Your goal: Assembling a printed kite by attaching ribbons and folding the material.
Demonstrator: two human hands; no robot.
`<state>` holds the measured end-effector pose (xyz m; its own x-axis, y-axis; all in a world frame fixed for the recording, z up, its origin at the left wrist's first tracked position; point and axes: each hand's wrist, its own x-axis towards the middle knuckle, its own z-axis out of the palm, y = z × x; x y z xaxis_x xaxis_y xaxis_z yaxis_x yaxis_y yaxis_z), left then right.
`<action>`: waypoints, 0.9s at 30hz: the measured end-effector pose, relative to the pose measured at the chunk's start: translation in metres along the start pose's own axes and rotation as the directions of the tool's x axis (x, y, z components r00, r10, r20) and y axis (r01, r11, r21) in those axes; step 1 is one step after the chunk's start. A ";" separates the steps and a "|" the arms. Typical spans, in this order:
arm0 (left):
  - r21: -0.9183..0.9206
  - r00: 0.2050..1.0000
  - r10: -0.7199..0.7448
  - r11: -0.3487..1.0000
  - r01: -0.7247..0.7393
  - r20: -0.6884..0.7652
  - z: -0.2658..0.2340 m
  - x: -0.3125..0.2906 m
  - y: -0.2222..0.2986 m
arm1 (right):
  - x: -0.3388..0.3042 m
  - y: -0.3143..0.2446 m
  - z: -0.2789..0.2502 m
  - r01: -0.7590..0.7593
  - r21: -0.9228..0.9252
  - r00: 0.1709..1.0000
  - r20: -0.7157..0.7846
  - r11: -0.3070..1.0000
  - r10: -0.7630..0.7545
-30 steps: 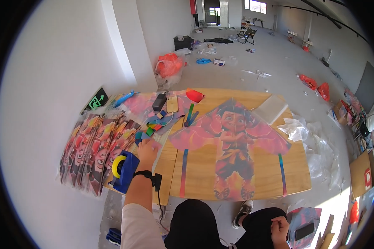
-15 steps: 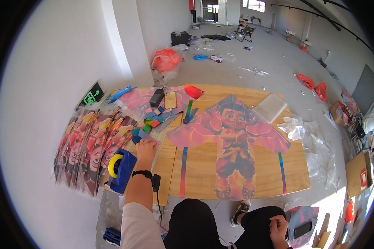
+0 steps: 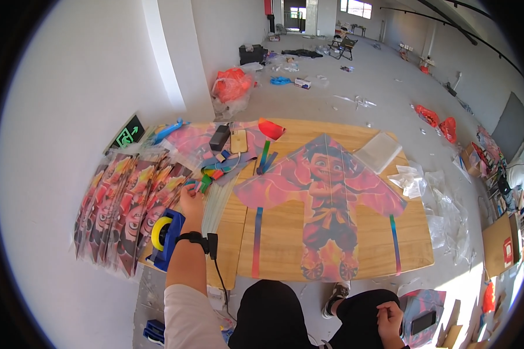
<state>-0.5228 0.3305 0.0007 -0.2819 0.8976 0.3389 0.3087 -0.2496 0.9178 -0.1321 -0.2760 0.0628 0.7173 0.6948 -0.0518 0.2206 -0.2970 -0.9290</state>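
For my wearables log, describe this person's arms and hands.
The left hand and right hand are gloveless. The left arm has a whitish sleeve and, at its wrist, a black band with a dark box and black cable.

Around my left hand (image 3: 192, 202) I have little slack: the blue tape dispenser (image 3: 168, 249) stands close beside the forearm, bagged prints (image 3: 119, 215) block the left, and the ribbon pile (image 3: 230, 167), phone (image 3: 239, 141) and black box (image 3: 219, 138) stand beyond. Rightward I could pass low over the flat printed kite (image 3: 327, 203). Bare desk (image 3: 377, 247) shows between its lower part and the far-right ribbon strip (image 3: 395, 244).
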 end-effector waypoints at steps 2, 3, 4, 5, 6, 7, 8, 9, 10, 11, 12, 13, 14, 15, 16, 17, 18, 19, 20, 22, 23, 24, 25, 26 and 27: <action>-0.055 0.997 -0.064 0.996 0.066 0.035 -0.007 0.005 0.002 | 0.000 0.001 0.001 -0.008 0.003 1.000 0.003 1.000 0.008; -0.063 0.994 -0.098 0.993 0.101 0.049 -0.009 0.006 0.003 | 0.001 0.003 0.000 0.004 -0.008 1.000 0.014 1.000 -0.003; -0.072 0.989 -0.131 0.988 0.136 0.064 -0.011 0.007 0.005 | 0.001 0.004 0.000 0.015 -0.019 1.000 0.025 1.000 -0.014; -0.071 0.989 -0.130 0.988 0.134 0.063 -0.013 0.007 0.006 | 0.000 0.005 0.000 0.015 -0.017 1.000 0.026 1.000 -0.015; -0.060 0.990 -0.123 0.990 0.126 0.063 -0.013 0.005 0.009 | 0.000 0.004 0.000 0.008 -0.014 1.000 0.012 1.000 -0.008; -0.050 0.991 -0.115 0.992 0.118 0.063 -0.012 0.003 0.012 | 0.000 0.003 0.000 0.000 -0.011 1.000 -0.001 1.000 0.000; -0.052 0.991 -0.115 0.992 0.119 0.065 -0.012 0.002 0.016 | 0.000 0.003 -0.001 0.000 -0.012 1.000 -0.004 1.000 0.000; 0.019 0.994 -0.087 0.996 0.086 0.067 -0.014 0.004 0.018 | 0.000 0.002 0.000 -0.008 -0.012 1.000 0.000 1.000 0.008; 0.089 0.996 -0.059 0.995 0.053 0.071 -0.016 0.005 0.019 | 0.001 0.002 0.000 -0.015 -0.011 1.000 0.004 1.000 0.015; 0.089 0.996 -0.058 0.995 0.052 0.069 -0.017 0.005 0.021 | 0.001 0.002 0.000 -0.014 -0.010 1.000 0.004 1.000 0.014; 0.154 0.997 -0.044 0.987 0.034 0.062 -0.018 0.006 0.022 | 0.001 0.003 0.001 -0.010 -0.009 1.000 0.000 1.000 0.010; 0.218 0.998 -0.029 0.976 0.017 0.056 -0.017 0.006 0.024 | 0.001 0.005 0.001 -0.005 -0.008 1.000 -0.006 1.000 0.005; 0.215 0.998 -0.028 0.976 0.015 0.057 -0.016 0.007 0.026 | 0.001 0.008 0.000 -0.005 -0.008 1.000 -0.009 1.000 0.005; 0.095 0.991 -0.106 0.991 0.099 0.076 -0.017 0.010 0.025 | 0.002 0.011 0.000 0.025 -0.023 1.000 0.007 0.999 -0.025; -0.025 0.978 -0.181 0.983 0.184 0.105 -0.018 0.013 0.025 | 0.002 0.014 0.000 0.055 -0.037 0.998 0.022 0.998 -0.055; -0.026 0.978 -0.178 0.983 0.182 0.105 -0.020 0.015 0.024 | 0.002 0.015 0.000 0.057 -0.035 0.998 0.022 0.998 -0.056; -0.125 0.964 -0.247 0.958 0.258 0.100 -0.018 0.017 0.026 | 0.003 0.015 0.001 0.058 -0.049 0.998 0.021 0.997 -0.057; -0.223 0.944 -0.314 0.917 0.330 0.102 -0.017 0.019 0.027 | 0.003 0.014 0.002 0.060 -0.062 0.998 0.020 0.996 -0.059; -0.225 0.944 -0.313 0.917 0.329 0.104 -0.014 0.020 0.029 | 0.003 0.012 0.002 0.061 -0.063 0.998 0.017 0.996 -0.060; -0.405 0.933 -0.331 0.840 0.360 0.142 -0.009 0.022 0.032 | 0.002 0.004 0.004 -0.024 -0.001 1.000 -0.009 1.000 0.024; -0.407 0.933 -0.329 0.840 0.359 0.145 -0.008 0.025 0.033 | 0.002 0.003 0.004 -0.023 -0.001 1.000 -0.013 1.000 0.023; -0.458 0.931 -0.326 0.811 0.365 0.166 -0.012 0.031 0.031 | 0.002 0.002 0.005 -0.013 -0.010 1.000 -0.006 1.000 0.013; -0.506 0.929 -0.320 0.779 0.371 0.187 -0.017 0.038 0.030 | 0.002 0.002 0.005 -0.002 -0.018 1.000 0.001 1.000 0.002; -0.505 0.931 -0.316 0.782 0.366 0.184 -0.022 0.043 0.028 | 0.002 0.004 0.006 0.000 -0.012 1.000 0.003 1.000 0.000; -0.499 0.930 -0.305 0.785 0.367 0.204 -0.024 0.047 0.029 | 0.002 0.008 0.007 0.009 -0.010 1.000 0.001 1.000 -0.009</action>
<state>-0.5489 0.3563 0.0484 -0.1714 0.9852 -0.0066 -0.3141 -0.0483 0.9481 -0.1334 -0.2722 0.0530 0.7145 0.6983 -0.0436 0.2338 -0.2971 -0.9258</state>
